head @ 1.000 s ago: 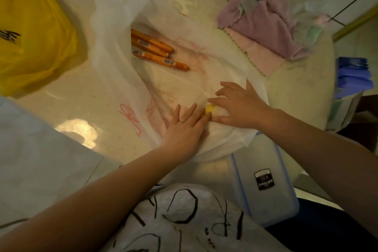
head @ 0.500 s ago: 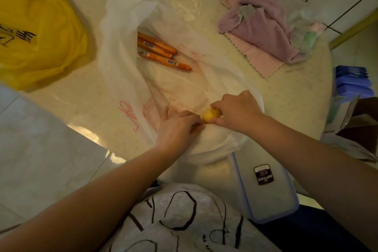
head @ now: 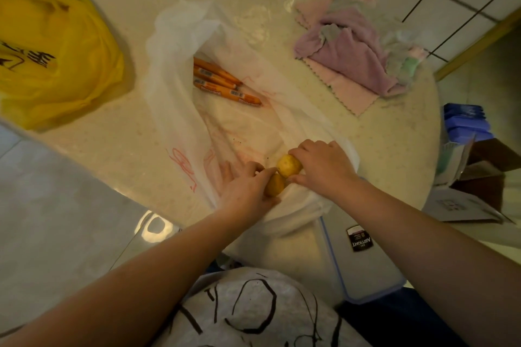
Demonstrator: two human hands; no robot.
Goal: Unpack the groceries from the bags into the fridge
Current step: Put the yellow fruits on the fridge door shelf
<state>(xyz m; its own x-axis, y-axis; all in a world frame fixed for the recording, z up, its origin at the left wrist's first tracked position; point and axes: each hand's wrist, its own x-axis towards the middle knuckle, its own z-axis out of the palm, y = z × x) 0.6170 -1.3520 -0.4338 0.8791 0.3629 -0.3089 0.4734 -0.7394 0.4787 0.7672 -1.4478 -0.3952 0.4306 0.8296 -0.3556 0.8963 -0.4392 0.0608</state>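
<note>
Lying at the near edge of the tabletop, the white bag (head: 180, 110) is open and flattened, two small, round yellow potatoes at its mouth: the left hand (head: 245, 191) curls round the darker one (head: 274, 185), the right hand (head: 324, 167) pinches the paler one (head: 288, 165). Orange sausage sticks (head: 225, 84) remain deeper inside, and the yellow bag (head: 53, 48) at the far left corner looks full, so unpacking seems barely begun; no fridge in view.

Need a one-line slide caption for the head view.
Both hands, left and right, each lift a potato from the white bag; sausages remain.
</note>
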